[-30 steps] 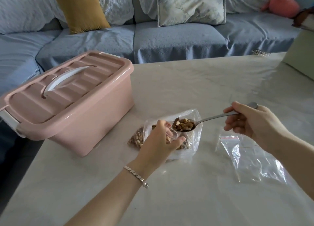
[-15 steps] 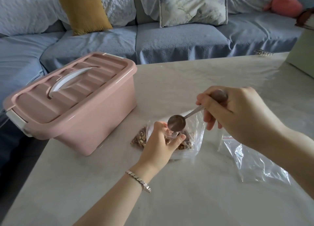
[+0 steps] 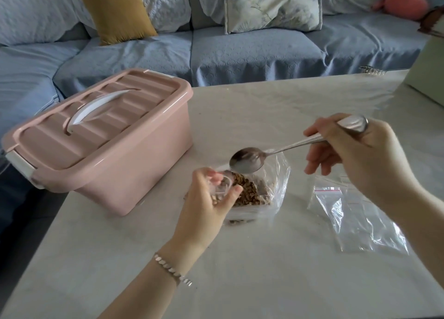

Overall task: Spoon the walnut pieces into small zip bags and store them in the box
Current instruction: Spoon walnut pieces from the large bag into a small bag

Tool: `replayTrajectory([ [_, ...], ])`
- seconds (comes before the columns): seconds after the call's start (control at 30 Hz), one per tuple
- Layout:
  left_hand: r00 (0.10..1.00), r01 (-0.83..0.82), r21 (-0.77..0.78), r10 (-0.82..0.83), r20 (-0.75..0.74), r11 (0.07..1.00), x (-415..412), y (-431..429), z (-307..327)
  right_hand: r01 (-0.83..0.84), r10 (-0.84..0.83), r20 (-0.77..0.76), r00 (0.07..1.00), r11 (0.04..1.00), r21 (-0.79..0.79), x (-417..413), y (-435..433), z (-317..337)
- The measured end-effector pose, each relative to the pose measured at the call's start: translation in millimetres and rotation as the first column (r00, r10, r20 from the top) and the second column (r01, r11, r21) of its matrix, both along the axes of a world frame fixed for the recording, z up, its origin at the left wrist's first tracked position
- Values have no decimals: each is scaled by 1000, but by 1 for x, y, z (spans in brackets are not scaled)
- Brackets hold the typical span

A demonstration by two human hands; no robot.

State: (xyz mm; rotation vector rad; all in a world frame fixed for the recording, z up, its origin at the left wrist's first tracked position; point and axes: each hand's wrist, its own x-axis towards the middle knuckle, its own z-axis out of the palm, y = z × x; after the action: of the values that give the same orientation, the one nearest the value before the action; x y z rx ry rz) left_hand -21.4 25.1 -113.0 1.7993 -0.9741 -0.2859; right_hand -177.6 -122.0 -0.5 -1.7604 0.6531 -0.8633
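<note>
— Where are the brown walnut pieces [image 3: 247, 192]?
— Heaped in a crumpled clear plastic bag [image 3: 278, 181] on the pale bench [image 3: 240, 270], just beside the closed pink plastic box [image 3: 134, 165].
— And the hands?
— The left hand [image 3: 204, 205] has its fingers [image 3: 216, 178] curled round a small clear zip bag [image 3: 222, 189]. The right hand [image 3: 358, 160] is clamped on the handle of a shiny metal spoon [image 3: 247, 161], its empty bowl above the walnuts. Spare red-lined zip bags [image 3: 355, 217] lie to the right.

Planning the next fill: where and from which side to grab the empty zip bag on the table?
Pinch the empty zip bag at its red-striped zip edge, the far end, coming down from above. It lies flat on the table, so the thin film offers little to hold; the stiffer zip edge probably will.
</note>
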Motion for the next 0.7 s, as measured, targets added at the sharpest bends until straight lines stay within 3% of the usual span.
replayTrajectory([
  [0.1,997,-59,132,53,47,989,11,16,-5,76,-74,-44,996,995,62,-2,-4,-36],
  [0.2,997,-52,258,65,-42,965,14,26,-9,115,-96,-161,982,987,115,0,1,-79],
  [0.3,998,-43,382,61,-35,923,10,28,-11,152,-117,-213,970,976,153,3,9,-106],
  [0.53,998,48,426,-26,-58,904,-5,17,-9,159,-112,-212,971,963,219,8,28,-127],
  [0.7,993,78,426,-32,-115,901,-5,17,-18,173,-99,-165,981,830,531,17,36,-130],
])
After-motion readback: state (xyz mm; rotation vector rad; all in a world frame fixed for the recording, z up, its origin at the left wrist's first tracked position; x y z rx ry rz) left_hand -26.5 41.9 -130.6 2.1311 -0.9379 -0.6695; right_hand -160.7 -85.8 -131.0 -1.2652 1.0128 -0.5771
